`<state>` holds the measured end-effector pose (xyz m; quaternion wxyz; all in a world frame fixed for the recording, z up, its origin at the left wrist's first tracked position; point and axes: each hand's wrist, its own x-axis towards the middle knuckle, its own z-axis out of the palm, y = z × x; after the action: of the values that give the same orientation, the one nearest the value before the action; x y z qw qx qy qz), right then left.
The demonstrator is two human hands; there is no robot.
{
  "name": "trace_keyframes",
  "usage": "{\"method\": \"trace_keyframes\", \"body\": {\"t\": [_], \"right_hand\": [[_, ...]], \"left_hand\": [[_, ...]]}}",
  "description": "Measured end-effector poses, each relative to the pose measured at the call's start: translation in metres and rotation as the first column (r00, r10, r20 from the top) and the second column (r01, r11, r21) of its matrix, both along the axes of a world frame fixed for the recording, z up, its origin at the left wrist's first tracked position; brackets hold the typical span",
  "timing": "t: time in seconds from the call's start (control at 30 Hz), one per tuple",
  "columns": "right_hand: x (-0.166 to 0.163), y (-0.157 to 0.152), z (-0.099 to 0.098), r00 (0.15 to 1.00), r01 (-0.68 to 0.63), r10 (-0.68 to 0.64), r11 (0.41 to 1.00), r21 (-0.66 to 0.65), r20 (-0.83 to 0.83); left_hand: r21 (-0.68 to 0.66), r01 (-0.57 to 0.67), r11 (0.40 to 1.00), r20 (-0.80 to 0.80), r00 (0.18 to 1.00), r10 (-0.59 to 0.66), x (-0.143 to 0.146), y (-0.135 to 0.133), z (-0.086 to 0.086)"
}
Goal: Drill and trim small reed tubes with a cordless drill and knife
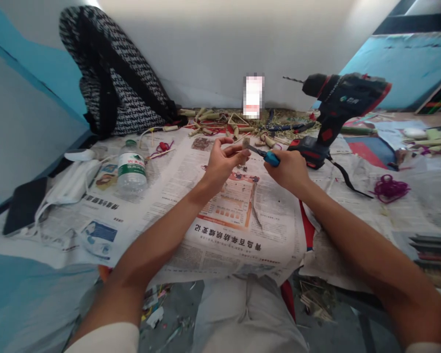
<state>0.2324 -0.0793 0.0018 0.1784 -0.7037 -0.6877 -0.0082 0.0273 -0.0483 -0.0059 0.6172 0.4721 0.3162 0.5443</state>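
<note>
In the head view my right hand (pixel 288 169) is closed round the blue handle of a knife (pixel 271 158). The dark blade points left and touches or nearly touches a small brownish piece (pixel 245 143) pinched between the thumb and fingers of my left hand (pixel 226 156). That piece looks like wood or plant stalk; its exact kind is too small to make out. Both hands are above a newspaper sheet (pixel 235 250), and a thin dark sliver (pixel 256 215) lies on the paper below them.
A cordless drill (pixel 338 108) stands upright beyond my right hand, bit pointing left. Stalk pieces (pixel 209 115) litter the back edge near a phone-like bright screen (pixel 253 95). Left are a water bottle (pixel 132 169), a backpack (pixel 113 83) and a mask (pixel 71 179); right, purple cord (pixel 391 189).
</note>
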Motion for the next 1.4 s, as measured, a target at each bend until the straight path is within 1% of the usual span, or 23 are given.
{"method": "trace_keyframes", "body": {"t": [0.13, 0.3, 0.4, 0.53, 0.73, 0.87, 1.07, 1.2, 1.4], "right_hand": [[-0.003, -0.003, 0.002, 1.000, -0.007, 0.008, 1.000, -0.017, 0.023], [-0.003, -0.004, 0.004, 1.000, -0.018, 0.018, 1.000, -0.017, 0.003], [-0.002, -0.003, 0.003, 1.000, -0.021, 0.021, 1.000, -0.006, 0.001], [0.001, -0.002, 0.001, 0.999, -0.034, 0.034, 0.999, 0.001, 0.004], [0.002, -0.001, 0.002, 0.999, -0.039, 0.039, 0.999, -0.007, 0.001], [0.000, -0.002, 0.003, 0.999, -0.039, 0.039, 0.999, -0.009, 0.001], [0.000, -0.002, 0.005, 0.999, -0.044, 0.044, 0.999, -0.028, -0.008], [-0.002, -0.002, 0.005, 0.999, -0.048, 0.047, 0.998, -0.033, -0.018], [-0.005, -0.001, 0.006, 0.998, -0.058, 0.055, 0.995, -0.081, -0.028]], "left_hand": [[-0.014, 0.000, 1.000, 0.008, 1.000, 0.000, 0.001, -0.003, 0.004], [-0.048, -0.030, 0.998, 0.001, 1.000, 0.030, 0.000, -0.006, 0.008], [-0.034, -0.046, 0.998, -0.019, 0.999, 0.045, 0.000, -0.004, 0.005], [-0.006, -0.035, 0.999, -0.050, 0.998, 0.035, 0.000, -0.003, 0.002], [0.008, -0.035, 0.999, -0.043, 0.998, 0.035, 0.001, -0.007, 0.008], [0.027, -0.055, 0.998, -0.080, 0.995, 0.057, 0.001, -0.007, 0.009], [0.056, -0.014, 0.998, -0.096, 0.995, 0.020, 0.002, -0.007, 0.008], [0.053, -0.019, 0.998, -0.104, 0.994, 0.025, 0.002, -0.008, 0.010], [0.070, -0.009, 0.998, -0.119, 0.993, 0.017, 0.001, -0.008, 0.010]]}}
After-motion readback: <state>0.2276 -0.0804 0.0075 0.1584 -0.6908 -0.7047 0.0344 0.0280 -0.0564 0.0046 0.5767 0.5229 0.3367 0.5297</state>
